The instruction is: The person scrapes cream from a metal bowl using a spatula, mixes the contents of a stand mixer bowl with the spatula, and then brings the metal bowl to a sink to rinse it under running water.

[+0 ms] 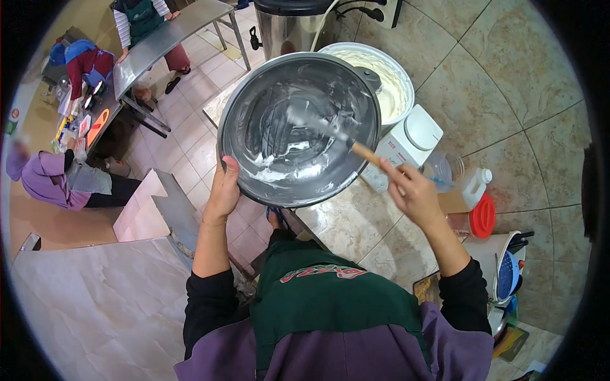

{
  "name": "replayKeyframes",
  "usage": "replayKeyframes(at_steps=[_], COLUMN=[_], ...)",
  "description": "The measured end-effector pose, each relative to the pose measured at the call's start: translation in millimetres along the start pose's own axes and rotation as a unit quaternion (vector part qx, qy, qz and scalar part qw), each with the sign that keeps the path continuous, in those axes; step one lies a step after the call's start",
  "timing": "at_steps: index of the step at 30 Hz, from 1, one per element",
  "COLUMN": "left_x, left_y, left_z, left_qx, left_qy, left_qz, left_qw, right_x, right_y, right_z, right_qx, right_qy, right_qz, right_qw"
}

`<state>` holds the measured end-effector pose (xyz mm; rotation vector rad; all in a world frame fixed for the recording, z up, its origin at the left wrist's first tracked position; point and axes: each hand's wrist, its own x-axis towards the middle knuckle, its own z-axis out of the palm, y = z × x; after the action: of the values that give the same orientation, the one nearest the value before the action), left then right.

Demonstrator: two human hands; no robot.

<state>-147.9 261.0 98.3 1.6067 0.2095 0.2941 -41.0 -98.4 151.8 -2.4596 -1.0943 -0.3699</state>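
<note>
A large dark grey bowl [267,101], streaked inside with white cream, is tilted toward me. My left hand [223,189] grips its lower left rim, thumb over the edge. My right hand [410,190] is closed round the wooden handle of a spatula [365,153], whose pale, motion-blurred blade is over the inside of the bowl. Behind the bowl's right side stands a white tub [401,79] of cream, partly hidden by it. A white kitchen scale [416,134] sits just right of the bowl, above my right hand.
A metal urn [289,35] stands behind the bowl. On the right are a jug [473,190], a red-lidded jar [481,216] and a container of utensils [502,267]. Several people are at metal tables [171,39] at the upper left. A tiled wall bounds the counter.
</note>
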Motion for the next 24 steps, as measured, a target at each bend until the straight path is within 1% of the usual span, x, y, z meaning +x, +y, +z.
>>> replayKeyframes(at_steps=[2,6,8,12,14,18,20,24], left_x=[2.5,3.7,2.2,1.4,3.1,2.0,-0.1,-1.6], left_y=[0.5,0.8,0.8,0.9,1.2,1.6,1.6,1.9], left_z=[1.4,-0.1,-0.5,2.5,4.1,2.0,1.4,4.2], left_qx=[0.004,0.01,0.011,0.012,0.015,0.022,0.024,0.028], left_qy=[0.006,0.007,0.004,0.007,0.013,0.016,0.014,0.016], left_qz=[0.002,0.001,0.001,0.009,0.01,0.009,0.011,0.019], left_qw=[1.0,1.0,1.0,1.0,1.0,1.0,1.0,0.999], right_x=[-14.3,-13.1,-2.2,-4.0,-16.7,-14.3,-2.1,0.4], right_y=[-4.1,-6.4,-1.2,6.1,-1.1,-3.6,1.1,9.6], right_z=[6.4,-0.9,-7.9,-3.4,1.5,-5.0,-15.2,-12.2], right_qx=[-0.015,0.01,0.015,-0.008,-0.03,0.011,-0.006,-0.016], right_qy=[-0.075,-0.081,0.002,0.015,-0.078,-0.087,-0.016,0.021], right_qz=[-0.048,-0.047,0.005,0.001,-0.03,-0.039,0.007,0.029], right_qw=[0.996,0.996,1.0,1.0,0.996,0.995,1.0,0.999])
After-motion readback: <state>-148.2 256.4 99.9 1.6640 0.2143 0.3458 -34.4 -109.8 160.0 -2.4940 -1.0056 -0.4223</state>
